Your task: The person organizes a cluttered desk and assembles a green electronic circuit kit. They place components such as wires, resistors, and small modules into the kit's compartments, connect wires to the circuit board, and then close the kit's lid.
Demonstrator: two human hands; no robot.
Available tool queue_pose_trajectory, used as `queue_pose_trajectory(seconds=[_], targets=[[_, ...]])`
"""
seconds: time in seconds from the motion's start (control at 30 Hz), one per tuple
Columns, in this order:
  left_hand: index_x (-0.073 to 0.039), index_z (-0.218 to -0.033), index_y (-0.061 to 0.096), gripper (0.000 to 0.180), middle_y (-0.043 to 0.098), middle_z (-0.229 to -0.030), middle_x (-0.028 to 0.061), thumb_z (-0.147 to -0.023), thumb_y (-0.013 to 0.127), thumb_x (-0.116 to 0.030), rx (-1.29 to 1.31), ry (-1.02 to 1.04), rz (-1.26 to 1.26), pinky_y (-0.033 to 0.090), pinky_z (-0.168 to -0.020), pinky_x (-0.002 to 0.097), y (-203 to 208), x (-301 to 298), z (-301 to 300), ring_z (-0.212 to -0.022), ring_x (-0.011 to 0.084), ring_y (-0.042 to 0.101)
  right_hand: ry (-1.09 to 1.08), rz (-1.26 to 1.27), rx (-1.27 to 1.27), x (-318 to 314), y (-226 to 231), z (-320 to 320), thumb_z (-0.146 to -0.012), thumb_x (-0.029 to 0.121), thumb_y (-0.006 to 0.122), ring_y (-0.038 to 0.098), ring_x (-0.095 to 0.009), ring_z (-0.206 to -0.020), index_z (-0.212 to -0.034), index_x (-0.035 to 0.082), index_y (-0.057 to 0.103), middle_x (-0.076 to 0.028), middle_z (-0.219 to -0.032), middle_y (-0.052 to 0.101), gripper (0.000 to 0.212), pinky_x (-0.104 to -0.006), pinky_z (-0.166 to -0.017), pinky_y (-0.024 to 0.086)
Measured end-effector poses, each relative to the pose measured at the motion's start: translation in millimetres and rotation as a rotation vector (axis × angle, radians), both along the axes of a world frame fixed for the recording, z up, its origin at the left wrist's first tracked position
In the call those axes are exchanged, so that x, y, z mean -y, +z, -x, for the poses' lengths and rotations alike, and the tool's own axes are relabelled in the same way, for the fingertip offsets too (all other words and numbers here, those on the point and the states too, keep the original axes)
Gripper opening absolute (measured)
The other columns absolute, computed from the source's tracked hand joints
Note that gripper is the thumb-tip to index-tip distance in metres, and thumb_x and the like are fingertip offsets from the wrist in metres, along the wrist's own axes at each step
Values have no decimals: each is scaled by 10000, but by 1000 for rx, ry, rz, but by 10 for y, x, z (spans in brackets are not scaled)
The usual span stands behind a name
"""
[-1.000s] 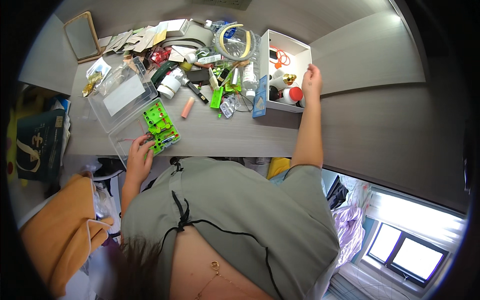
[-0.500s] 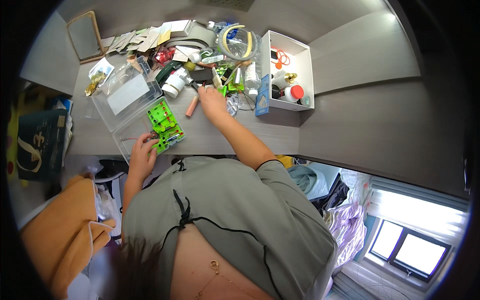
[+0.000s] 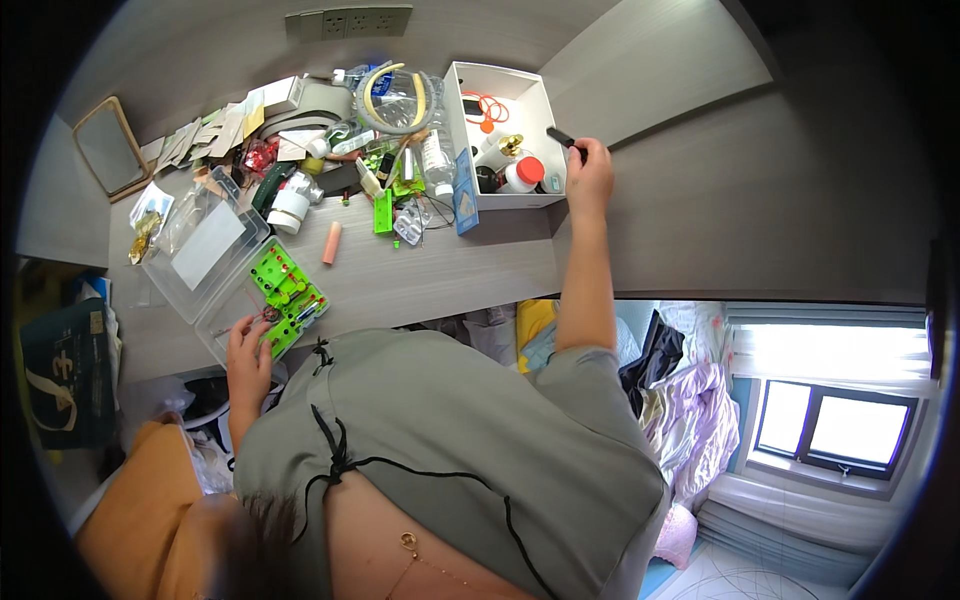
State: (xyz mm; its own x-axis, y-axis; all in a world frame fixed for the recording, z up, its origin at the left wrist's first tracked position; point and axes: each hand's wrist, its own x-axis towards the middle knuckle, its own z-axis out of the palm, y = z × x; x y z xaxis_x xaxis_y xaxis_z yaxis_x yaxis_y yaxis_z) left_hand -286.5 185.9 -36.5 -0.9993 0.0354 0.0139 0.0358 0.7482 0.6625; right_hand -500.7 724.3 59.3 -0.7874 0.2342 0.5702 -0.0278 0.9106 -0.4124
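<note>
My right hand [image 3: 590, 180] is closed around a slim black stick-shaped thing [image 3: 565, 138], raised beside the right wall of a white box [image 3: 545, 120]; its exact kind is unclear. Inside that box lie a red-capped white jar [image 3: 523, 175], a coiled orange cord [image 3: 488, 108] and a gold-topped item [image 3: 510, 145]. At the left, my left hand [image 3: 248, 355] rests with fingers apart on the near part of an opened clear plastic case [image 3: 215, 322]. Bright green plastic pieces [image 3: 285, 290] with small red and black parts fill the case's right side.
Behind the case, a crowded row holds paper cards [image 3: 215, 130], a white-capped bottle [image 3: 289, 210], a grey-and-yellow ring [image 3: 390, 100] and a clear bottle [image 3: 437, 165]. A pink tube [image 3: 332, 243] stands on the desk [image 3: 430, 275]. A framed mirror [image 3: 112, 148] leans far left.
My right hand has moved from the clutter in the middle to the white box's right side, carrying the black stick-shaped thing. My left hand stays at the plastic case. The whole view has shifted.
</note>
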Motion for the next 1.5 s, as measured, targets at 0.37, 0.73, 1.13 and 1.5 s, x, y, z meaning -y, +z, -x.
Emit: queue_pose_trajectory(seconds=[0.37, 0.73, 1.13, 1.5], targets=[[-71, -1124, 655, 260, 529, -1291, 154, -871, 603, -38, -23, -51, -1, 439, -968, 407, 49, -55, 186, -1130, 331, 535, 11, -279, 683, -565, -431, 466, -889, 120, 577, 645, -364, -941, -972, 56, 694, -170, -1000, 690, 157, -452, -825, 517], [-60, -1121, 658, 261, 550, -1266, 159, -863, 624, -61, 9, 16, -15, 455, -953, 401, -7, -31, -27, -1105, 332, 564, 685, 338, 385, 1500, -467, -364, -882, 78, 607, 629, -312, -900, -1065, 37, 647, -144, -988, 651, 192, -404, -774, 506], [-59, -1131, 655, 267, 541, -1282, 152, -868, 615, -58, -21, 27, 44, 452, -964, 403, 112, -4, -26, -1126, 333, 554, 993, -22, 570, 2586, -1219, -293, -853, 110, 636, 639, -309, -927, -1029, 128, 640, -71, -1028, 671, 178, -407, -796, 510], [-75, -1151, 649, 269, 531, -1295, 158, -887, 597, -66, 33, 65, 21, 442, -973, 406, 43, 51, -141, -1145, 345, 538, 407, -84, 363, 875, -84, 1027, -858, 70, 621, 661, -349, -797, -1018, 54, 617, -149, -916, 678, 160, -419, -711, 527]])
